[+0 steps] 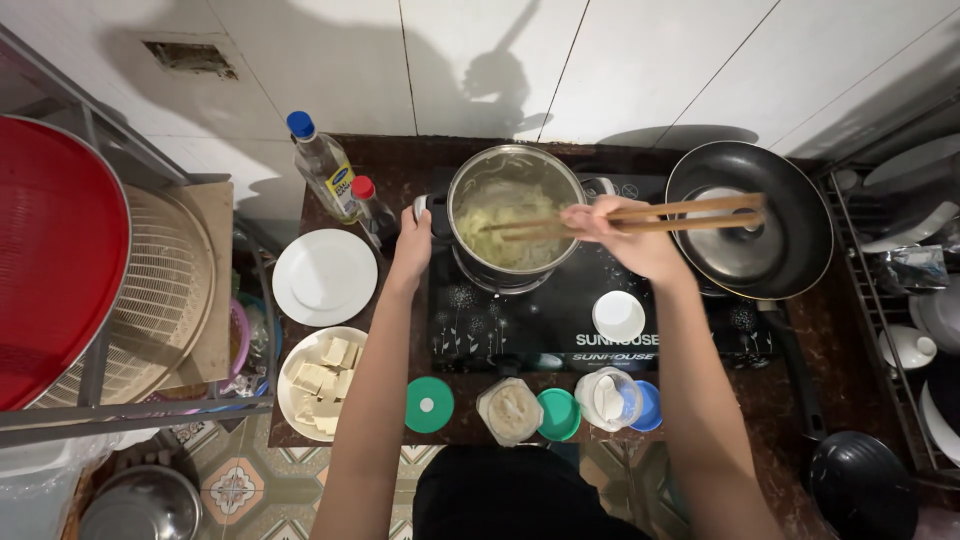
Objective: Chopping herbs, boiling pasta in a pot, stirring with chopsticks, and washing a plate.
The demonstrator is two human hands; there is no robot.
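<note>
A steel pot [470,170] full of pale yellow food stands on a black cooktop [520,320]. My left hand [412,245] grips the pot's left handle. My right hand [622,235] holds long wooden chopsticks [690,215] whose tips dip into the food in the pot.
A black pan [795,215] with a lid in it sits right of the pot. Left of the cooktop are two bottles [325,165], a white plate [325,277] and a plate of tofu cubes [318,383]. Open jars, lids [429,404] and a small white dish [618,316] line the front. A dish rack stands at right.
</note>
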